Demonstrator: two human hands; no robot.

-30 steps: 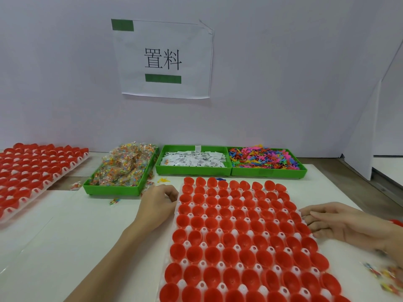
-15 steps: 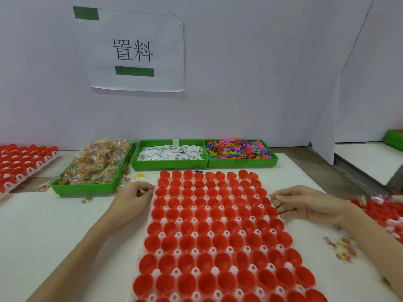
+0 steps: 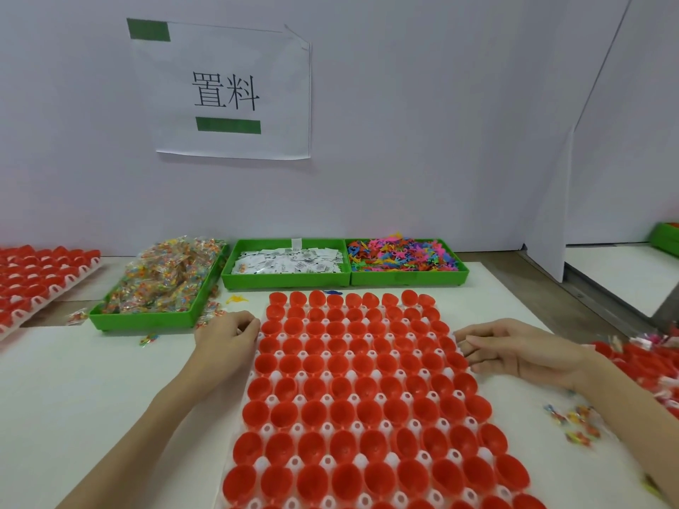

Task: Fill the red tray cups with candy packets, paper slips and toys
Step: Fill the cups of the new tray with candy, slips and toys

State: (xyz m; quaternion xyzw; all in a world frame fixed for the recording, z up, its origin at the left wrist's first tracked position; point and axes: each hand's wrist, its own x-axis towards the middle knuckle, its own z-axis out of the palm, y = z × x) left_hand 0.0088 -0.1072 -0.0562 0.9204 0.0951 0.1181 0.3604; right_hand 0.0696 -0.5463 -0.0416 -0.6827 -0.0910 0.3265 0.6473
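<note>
empty red tray cups [image 3: 362, 394] flat on table, candy packets [image 3: 167, 279], paper slips [image 3: 290, 261], toys [image 3: 402, 256] behind

red tray [image 3: 367, 391], hands at both edges
</note>
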